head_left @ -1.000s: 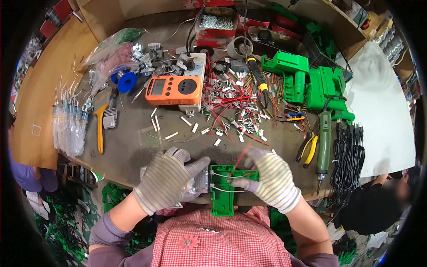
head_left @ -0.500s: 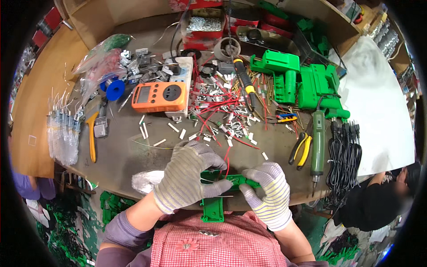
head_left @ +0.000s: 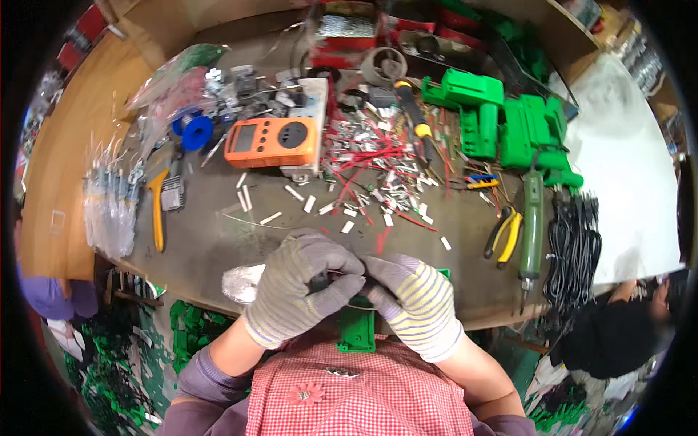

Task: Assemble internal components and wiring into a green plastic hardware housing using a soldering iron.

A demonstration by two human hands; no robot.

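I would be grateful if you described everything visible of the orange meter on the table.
The orange meter is a roughly rectangular, plastic-looking box lying face up on the table, slightly askew. A grey screen sits at its left end, then small dark buttons, then a round dark socket. Any reading is too small to tell. Its right part lies over a pale strip; no hand touches it.

Workshop: pliers (head_left: 511, 236), probably electric screwdriver (head_left: 533, 225)

At the frame's lower centre, the gloved left hand (head_left: 304, 285) and gloved right hand (head_left: 419, 305) meet over a green plastic housing (head_left: 356, 333).
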